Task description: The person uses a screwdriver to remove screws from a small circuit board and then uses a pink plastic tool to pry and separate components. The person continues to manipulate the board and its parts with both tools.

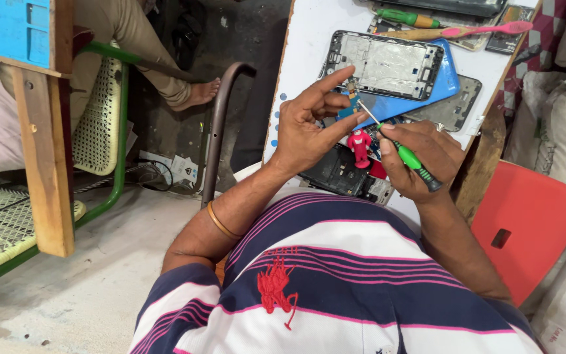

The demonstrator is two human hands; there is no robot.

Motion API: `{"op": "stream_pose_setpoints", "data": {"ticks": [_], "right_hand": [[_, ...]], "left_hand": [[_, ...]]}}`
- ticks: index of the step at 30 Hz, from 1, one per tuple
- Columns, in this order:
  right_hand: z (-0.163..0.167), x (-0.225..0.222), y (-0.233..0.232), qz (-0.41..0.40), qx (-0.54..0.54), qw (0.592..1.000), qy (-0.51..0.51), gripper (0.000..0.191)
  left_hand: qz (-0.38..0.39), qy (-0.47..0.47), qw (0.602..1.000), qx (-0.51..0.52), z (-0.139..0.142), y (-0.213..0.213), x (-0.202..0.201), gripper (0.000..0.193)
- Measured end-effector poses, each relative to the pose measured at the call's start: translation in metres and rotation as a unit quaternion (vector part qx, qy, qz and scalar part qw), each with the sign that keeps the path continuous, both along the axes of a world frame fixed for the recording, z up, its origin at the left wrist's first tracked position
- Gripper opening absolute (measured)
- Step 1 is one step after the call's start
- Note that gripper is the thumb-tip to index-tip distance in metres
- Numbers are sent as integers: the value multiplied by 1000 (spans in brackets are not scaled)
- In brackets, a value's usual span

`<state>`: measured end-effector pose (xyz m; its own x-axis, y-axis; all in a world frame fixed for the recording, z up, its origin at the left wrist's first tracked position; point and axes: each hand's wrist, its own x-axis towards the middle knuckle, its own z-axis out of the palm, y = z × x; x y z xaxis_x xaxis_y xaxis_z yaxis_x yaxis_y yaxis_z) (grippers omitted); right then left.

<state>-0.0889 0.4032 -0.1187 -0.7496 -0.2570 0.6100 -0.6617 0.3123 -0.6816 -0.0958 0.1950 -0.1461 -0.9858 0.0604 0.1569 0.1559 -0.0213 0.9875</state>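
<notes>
Green-handled screwdriver (409,158) gripped tight in the right hand (420,157), tip at 10 o'clock meeting one tiny part (351,88) the left hand (309,128) pinches; two phone frames (384,63) at 12.

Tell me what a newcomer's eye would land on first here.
Likely the two hands at the centre: the right hand grips a green-handled screwdriver, its tip at a small part pinched in the left hand. Just beyond them, on the white table, a bare phone frame lies on a bright blue phone cover.
</notes>
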Motion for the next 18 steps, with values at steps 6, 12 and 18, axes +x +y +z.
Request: {"op": "stream_pose_setpoints", "data": {"ticks": [6, 12, 18], "right_hand": [[-4, 0, 5, -11, 4, 1000, 4, 14], [-10, -2, 11, -6, -7, 1000, 22, 11], [-12, -3, 17, -3, -43, 999, -21, 13]], "left_hand": [[4, -9, 1000, 2, -5, 6, 1, 63], [-9, -16, 999, 38, -9, 7, -3, 65], [-54, -49, 991, 110, -8, 9, -6, 66]]}}
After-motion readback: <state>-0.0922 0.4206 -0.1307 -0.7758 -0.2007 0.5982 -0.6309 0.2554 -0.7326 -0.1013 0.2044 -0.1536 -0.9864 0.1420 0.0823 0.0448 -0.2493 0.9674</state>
